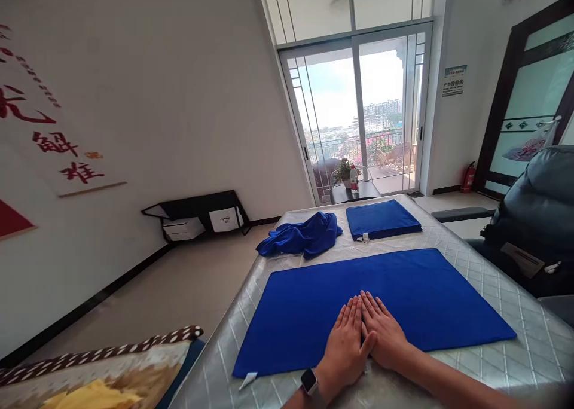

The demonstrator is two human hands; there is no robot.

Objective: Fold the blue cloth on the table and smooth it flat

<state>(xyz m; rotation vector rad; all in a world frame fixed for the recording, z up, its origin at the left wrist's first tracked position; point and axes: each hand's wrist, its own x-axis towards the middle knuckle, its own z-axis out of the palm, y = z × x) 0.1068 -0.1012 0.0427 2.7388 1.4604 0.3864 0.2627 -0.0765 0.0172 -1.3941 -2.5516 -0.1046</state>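
A blue cloth (314, 307) lies spread flat on the plastic-covered mattress (475, 373), with a white tag at its near left corner. My left hand (347, 340), a dark watch on its wrist, rests palm down at the cloth's near edge with fingers stretched out. Right beside it, my right hand (381, 325) also lies flat on the cloth, and the two hands touch along their inner sides. Beyond, a crumpled blue cloth (309, 234) sits on the left. A neatly folded stack of blue cloth (381, 217) lies to its right, its white tag showing.
A dark armchair (547, 200) stands at the right, near a fire extinguisher (468, 177). Behind the mattress, a small table (368, 191) bears a plant and a bottle (354, 180). A low black shelf (201, 208) holds white boxes. Patterned bedding (152, 361) lies at lower left.
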